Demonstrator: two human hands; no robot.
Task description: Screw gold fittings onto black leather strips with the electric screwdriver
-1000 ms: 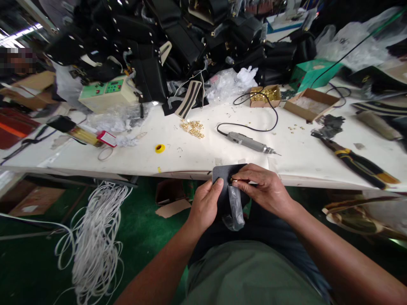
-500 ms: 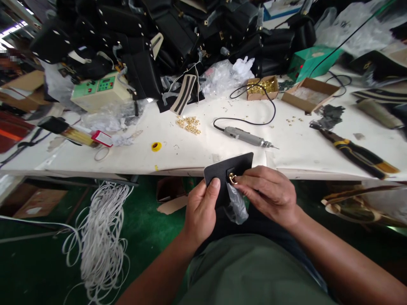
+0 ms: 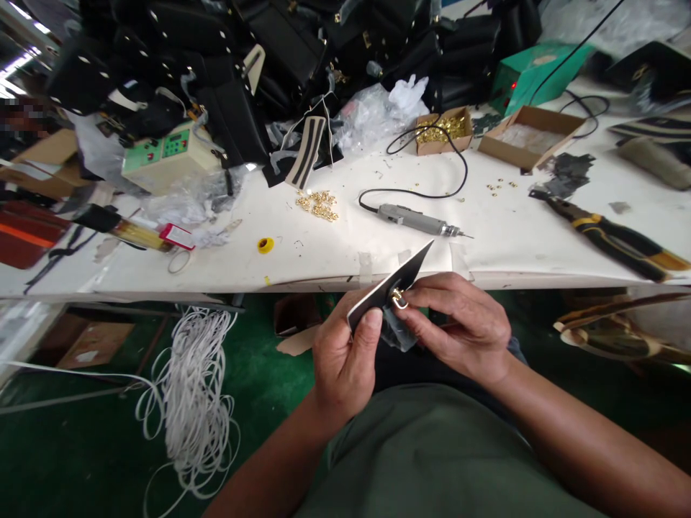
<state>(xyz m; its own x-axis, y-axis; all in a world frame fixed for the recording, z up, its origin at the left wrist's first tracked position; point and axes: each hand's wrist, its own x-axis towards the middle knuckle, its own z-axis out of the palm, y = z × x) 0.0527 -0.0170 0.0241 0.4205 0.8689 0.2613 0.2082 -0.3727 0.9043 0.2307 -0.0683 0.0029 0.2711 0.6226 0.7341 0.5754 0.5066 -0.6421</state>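
My left hand grips the lower left end of a thin black panel, thumb on its dark face. The panel is tilted, its pale edge toward me. A gold clasp sits on that face, and the thumb and fingertips of my right hand pinch it. Clear plastic wrap hangs under the clasp. Beyond my hands, a grey electric screwdriver lies on the white table. Small gold pieces lie in a pile to its left.
Black-and-yellow pliers rest at the right. Behind stand a box of gold parts, an open carton and a green box. Black bags are heaped at the back. White cord hangs below the table at left.
The black panel has turned more edge-on, its pale rim now showing. My left hand has rolled with it, and my right hand still pinches the clasp. The view has shifted slightly.
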